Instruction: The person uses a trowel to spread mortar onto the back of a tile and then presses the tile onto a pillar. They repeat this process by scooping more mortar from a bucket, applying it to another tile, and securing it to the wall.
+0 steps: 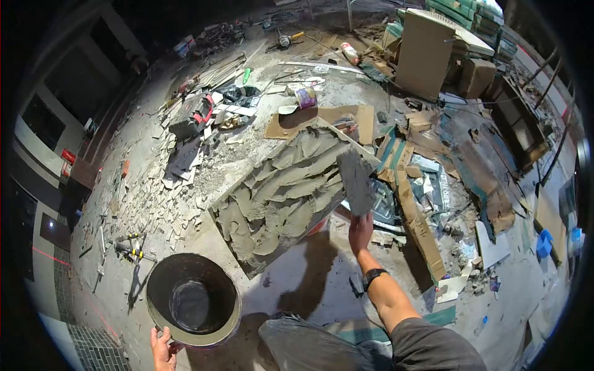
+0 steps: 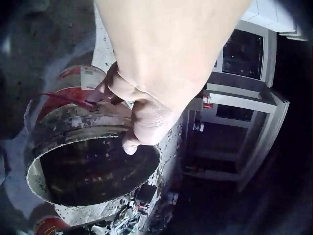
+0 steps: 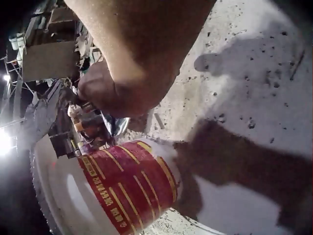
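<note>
Near, 7 o'clock: left grip (image 1: pixel 162 346) is clamped on the rim of the black bucket (image 1: pixel 234 309), thumb over the lip and fingers curled outside. The bucket is dark inside and sits just left of the person's knee. At 5 o'clock there is a wristwatch (image 1: pixel 373 277) on the right forearm. Centre: right grip (image 1: pixel 361 232) is fisted round the handle of a trowel (image 1: pixel 356 182). Its blade is loaded with grey mortar and raised over the right edge of the big tile (image 1: pixel 278 198). The tile is tilted, smeared with mortar and propped on a red-and-white pail (image 3: pixel 127 186). Far, 11 o'clock: tool bag (image 1: pixel 192 114) among rubble. Far, 1 o'clock: cardboard sheet (image 1: pixel 426 52) standing upright.
</note>
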`<state>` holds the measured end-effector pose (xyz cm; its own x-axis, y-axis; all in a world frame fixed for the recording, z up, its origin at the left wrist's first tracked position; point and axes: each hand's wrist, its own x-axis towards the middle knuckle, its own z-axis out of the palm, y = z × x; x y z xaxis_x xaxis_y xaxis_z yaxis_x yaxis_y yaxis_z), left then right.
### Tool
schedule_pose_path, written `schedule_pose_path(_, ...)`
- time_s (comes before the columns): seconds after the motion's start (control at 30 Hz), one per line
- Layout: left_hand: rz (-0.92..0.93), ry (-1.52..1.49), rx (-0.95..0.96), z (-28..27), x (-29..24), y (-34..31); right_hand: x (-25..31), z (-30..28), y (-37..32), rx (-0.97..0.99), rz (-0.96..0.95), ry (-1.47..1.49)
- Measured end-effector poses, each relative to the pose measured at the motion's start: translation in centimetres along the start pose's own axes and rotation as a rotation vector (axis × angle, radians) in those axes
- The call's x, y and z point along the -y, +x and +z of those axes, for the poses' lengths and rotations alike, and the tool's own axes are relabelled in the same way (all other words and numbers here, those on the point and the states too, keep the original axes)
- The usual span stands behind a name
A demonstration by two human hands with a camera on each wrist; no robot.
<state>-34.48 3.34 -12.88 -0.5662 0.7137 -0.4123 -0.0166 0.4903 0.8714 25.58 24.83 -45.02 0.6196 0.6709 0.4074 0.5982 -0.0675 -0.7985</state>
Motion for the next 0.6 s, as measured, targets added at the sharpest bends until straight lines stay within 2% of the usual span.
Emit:
schedule_pose_path(0.2,-0.011,-0.002,-0.072,0.2,0.0,0.6,-0.8,-2.4,-6.0,-0.078,-0.039,-0.054)
schedule_pose_path(0.27,-0.019,0.010,-0.127,0.2,-0.2,0.2,-1.8,-3.2,-8.4,-0.010,0.068,-0.109)
schedule_pose_path(0.33,-0.062,-0.037,-0.082,-0.5,-0.2,0.6,-3.7,-4.8,-10.8,-0.041,0.009,-0.105)
schedule_pose_path(0.37,-0.057,-0.038,-0.156,-0.9,0.3,1.0,-5.2,-5.7,-12.5,0.020,0.084,-0.105)
schedule_pose_path(0.4,-0.054,-0.040,-0.234,-1.5,1.1,1.6,-5.0,-7.1,-13.1,0.085,0.156,-0.105)
schedule_pose_path(0.43,-0.046,-0.064,-0.161,-2.5,1.5,2.1,-4.7,-8.7,-13.8,0.110,0.129,-0.114)
schedule_pose_path(0.5,-0.056,-0.073,-0.131,-2.7,1.4,2.2,-1.8,-13.4,-13.7,0.179,0.066,-0.063)
schedule_pose_path(0.53,-0.063,-0.068,-0.098,-3.0,1.5,2.2,-0.5,-14.6,-13.1,0.145,-0.034,-0.039)
schedule_pose_path(0.6,-0.071,-0.069,-0.038,-3.1,1.3,2.1,2.9,-16.4,-10.5,0.233,0.107,0.188)
